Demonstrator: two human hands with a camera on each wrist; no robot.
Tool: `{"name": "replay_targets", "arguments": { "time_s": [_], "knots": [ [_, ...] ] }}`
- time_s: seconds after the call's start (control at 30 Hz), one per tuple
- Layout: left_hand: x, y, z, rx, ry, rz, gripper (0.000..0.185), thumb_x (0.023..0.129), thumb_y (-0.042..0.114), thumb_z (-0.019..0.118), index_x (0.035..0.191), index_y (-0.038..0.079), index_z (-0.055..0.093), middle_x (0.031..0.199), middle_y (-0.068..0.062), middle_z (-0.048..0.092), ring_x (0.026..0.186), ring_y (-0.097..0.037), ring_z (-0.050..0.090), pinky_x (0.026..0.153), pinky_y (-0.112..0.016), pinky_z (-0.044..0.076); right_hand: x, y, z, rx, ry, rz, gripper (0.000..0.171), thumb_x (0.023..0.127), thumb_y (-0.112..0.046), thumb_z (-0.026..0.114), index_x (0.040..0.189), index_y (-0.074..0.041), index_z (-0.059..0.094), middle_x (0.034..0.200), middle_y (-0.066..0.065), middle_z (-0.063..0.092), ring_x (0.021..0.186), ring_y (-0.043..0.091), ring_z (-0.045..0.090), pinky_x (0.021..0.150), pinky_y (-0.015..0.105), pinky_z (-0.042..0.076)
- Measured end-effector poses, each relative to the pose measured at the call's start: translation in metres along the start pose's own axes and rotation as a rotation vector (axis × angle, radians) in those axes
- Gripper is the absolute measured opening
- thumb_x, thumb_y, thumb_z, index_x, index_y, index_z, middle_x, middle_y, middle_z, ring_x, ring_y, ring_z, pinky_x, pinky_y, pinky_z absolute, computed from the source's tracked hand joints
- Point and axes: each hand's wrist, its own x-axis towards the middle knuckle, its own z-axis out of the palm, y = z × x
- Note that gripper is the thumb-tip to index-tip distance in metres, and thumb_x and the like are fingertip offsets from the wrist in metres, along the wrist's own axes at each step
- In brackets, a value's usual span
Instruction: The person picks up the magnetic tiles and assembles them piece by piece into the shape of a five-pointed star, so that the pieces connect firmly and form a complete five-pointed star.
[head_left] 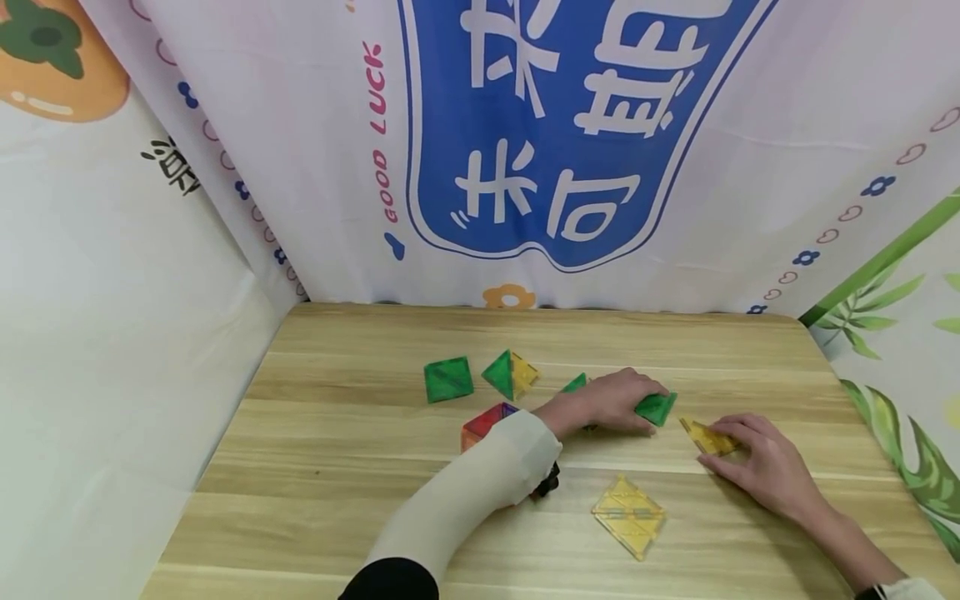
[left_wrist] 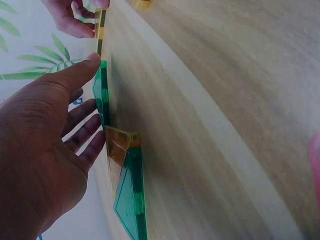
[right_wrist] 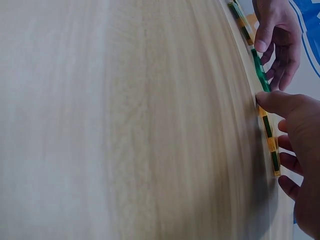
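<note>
Left hand: the left hand (head_left: 611, 402) lies flat on a green tile (head_left: 656, 408). Its fingers are almost straight and press down on the tile. It does not grab it.

Right hand: the right hand (head_left: 757, 462) holds a small yellow tile (head_left: 707, 437). The thumb and fingertips pinch its near end.

Where the tiles are: both tiles lie flat on the wooden counter (head_left: 337, 433), a bit right of the middle. The green tile is on the left and the yellow tile is on the right.

How they line up: the yellow tile points its long side up and left, toward the green tile. The two tiles are near each other, with a thin gap between them. From the right wrist camera they look almost end to end in one line, green tile (right_wrist: 260, 72) first and then yellow tile (right_wrist: 270, 142).

Which hand is closer: each hand is on its own tile. The right hand is the one next to the gap on the yellow side.

Other tiles: a big yellow diamond tile (head_left: 628, 517) lies closer to the person. A green diamond tile (head_left: 447, 380), a green and yellow pair (head_left: 510, 374), and a red and orange tile (head_left: 486, 423) lie farther left.

Behind: a colourful cloth (head_left: 555, 150) hangs at the back of the counter.
</note>
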Motion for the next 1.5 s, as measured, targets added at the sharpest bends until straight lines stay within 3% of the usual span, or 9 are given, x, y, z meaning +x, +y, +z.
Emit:
{"name": "replay_targets", "arguments": {
  "time_s": [0.23, 0.4, 0.67, 0.73, 0.83, 0.97, 1.23, 1.37, 1.5],
  "knots": [
    [-0.003, 0.008, 0.002, 0.038, -0.016, -0.002, 0.07, 0.098, 0.05, 0.074, 0.159, 0.028, 0.049, 0.155, 0.014, 0.054, 0.138, -0.008, 0.047, 0.11, -0.022, 0.04, -0.007, 0.006, -0.004, 0.049, -0.03, 0.001, 0.05, 0.062, -0.008, 0.1, 0.107, -0.012, 0.079, 0.109, 0.003, 0.073, 0.104, 0.002, 0.058, 0.095, 0.0, 0.033],
    [-0.004, 0.012, 0.005, 0.049, -0.031, 0.073, 0.072, 0.096, 0.045, 0.079, 0.157, 0.023, 0.051, 0.146, 0.015, 0.062, 0.134, -0.004, 0.051, 0.113, -0.019, 0.037, -0.013, 0.011, -0.011, 0.061, -0.031, -0.003, 0.053, 0.06, -0.002, 0.099, 0.109, -0.01, 0.079, 0.111, 0.006, 0.073, 0.108, 0.002, 0.055, 0.098, -0.001, 0.028],
    [-0.004, 0.013, 0.009, -0.013, -0.073, 0.204, 0.063, 0.095, 0.026, 0.083, 0.152, 0.015, 0.058, 0.133, 0.007, 0.069, 0.122, -0.001, 0.06, 0.105, -0.009, 0.039, -0.017, 0.018, -0.016, 0.022, -0.039, 0.038, 0.051, 0.059, -0.007, 0.1, 0.107, -0.005, 0.08, 0.112, 0.01, 0.071, 0.107, 0.011, 0.056, 0.096, 0.0, 0.026],
    [-0.006, 0.014, 0.009, 0.024, -0.07, 0.187, 0.065, 0.095, 0.03, 0.083, 0.153, 0.018, 0.056, 0.139, 0.007, 0.066, 0.127, -0.003, 0.056, 0.108, -0.011, 0.037, -0.018, 0.02, -0.017, 0.005, -0.043, 0.053, 0.051, 0.06, -0.01, 0.1, 0.106, -0.005, 0.08, 0.112, 0.011, 0.071, 0.105, 0.015, 0.057, 0.093, 0.005, 0.03],
    [-0.011, 0.015, 0.008, 0.104, -0.049, 0.102, 0.071, 0.094, 0.043, 0.082, 0.156, 0.025, 0.053, 0.146, 0.009, 0.058, 0.132, -0.005, 0.05, 0.112, -0.017, 0.037, -0.019, 0.02, -0.02, -0.021, -0.057, 0.081, 0.05, 0.063, -0.015, 0.101, 0.108, -0.005, 0.08, 0.112, 0.012, 0.071, 0.103, 0.026, 0.059, 0.088, 0.016, 0.038],
    [-0.018, 0.016, 0.006, 0.171, -0.012, -0.016, 0.079, 0.09, 0.059, 0.079, 0.158, 0.031, 0.05, 0.145, 0.009, 0.051, 0.127, -0.007, 0.046, 0.106, -0.02, 0.041, -0.02, 0.02, -0.024, -0.035, -0.066, 0.109, 0.051, 0.065, -0.02, 0.101, 0.11, -0.006, 0.08, 0.113, 0.014, 0.072, 0.102, 0.033, 0.06, 0.083, 0.025, 0.04],
    [-0.023, 0.015, 0.007, 0.237, 0.034, -0.105, 0.08, 0.085, 0.068, 0.078, 0.152, 0.03, 0.056, 0.134, 0.006, 0.053, 0.116, -0.008, 0.047, 0.095, -0.019, 0.044, -0.02, 0.025, -0.027, -0.011, -0.066, 0.091, 0.051, 0.063, -0.019, 0.102, 0.108, -0.012, 0.08, 0.111, 0.01, 0.074, 0.106, -0.001, 0.054, 0.086, 0.012, 0.039],
    [-0.021, 0.016, 0.005, 0.22, 0.02, -0.102, 0.077, 0.086, 0.063, 0.08, 0.151, 0.027, 0.058, 0.135, 0.006, 0.056, 0.117, -0.008, 0.05, 0.094, -0.018, 0.046, -0.019, 0.028, -0.027, 0.038, -0.058, 0.058, 0.053, 0.061, -0.014, 0.102, 0.109, -0.014, 0.081, 0.111, 0.008, 0.074, 0.11, -0.015, 0.047, 0.09, 0.002, 0.033],
    [-0.02, 0.015, 0.004, 0.202, 0.008, -0.076, 0.079, 0.087, 0.058, 0.082, 0.153, 0.024, 0.056, 0.137, 0.006, 0.058, 0.12, -0.007, 0.053, 0.097, -0.016, 0.046, -0.016, 0.03, -0.026, 0.098, -0.039, -0.009, 0.058, 0.056, -0.007, 0.102, 0.109, -0.013, 0.081, 0.113, 0.003, 0.072, 0.116, -0.019, 0.045, 0.097, -0.002, 0.028]
  ]
}}
